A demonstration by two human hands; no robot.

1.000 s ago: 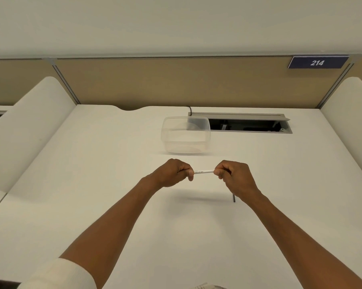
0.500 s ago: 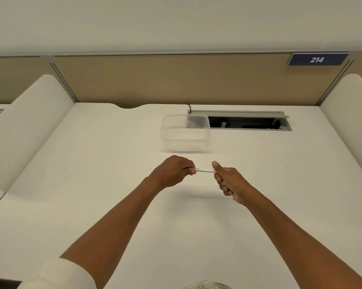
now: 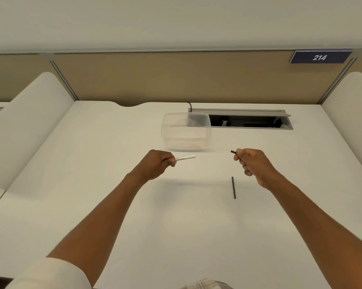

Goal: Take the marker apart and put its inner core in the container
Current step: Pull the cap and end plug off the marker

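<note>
Both hands hover over the white tabletop (image 3: 105, 155) in the middle of the frame, well apart from each other. The left hand (image 3: 158, 164) is curled shut, pinching the white marker barrel (image 3: 186, 158) between thumb and fingers; the barrel sticks out toward the right of the frame, roughly level. The right hand (image 3: 253, 163) is also curled, pinching a small dark piece (image 3: 233, 152) whose tip pokes out toward the upper left of that hand; how much of it is hidden inside the fingers cannot be told. Below and between the two hands, nearer the right one, a thin dark rod (image 3: 233, 187) lies flat on the tabletop, running almost straight up and down in the frame and touched by neither hand. Whether the rod or the pinched piece is the inner core cannot be told for sure. The clear plastic container (image 3: 186, 131) stands lidless just above the hands, centre of the frame, and looks empty. To its right is a grey cable hatch (image 3: 248, 122) in the tabletop, and a blue sign (image 3: 319, 57) reading 214 sits at the upper right
</note>
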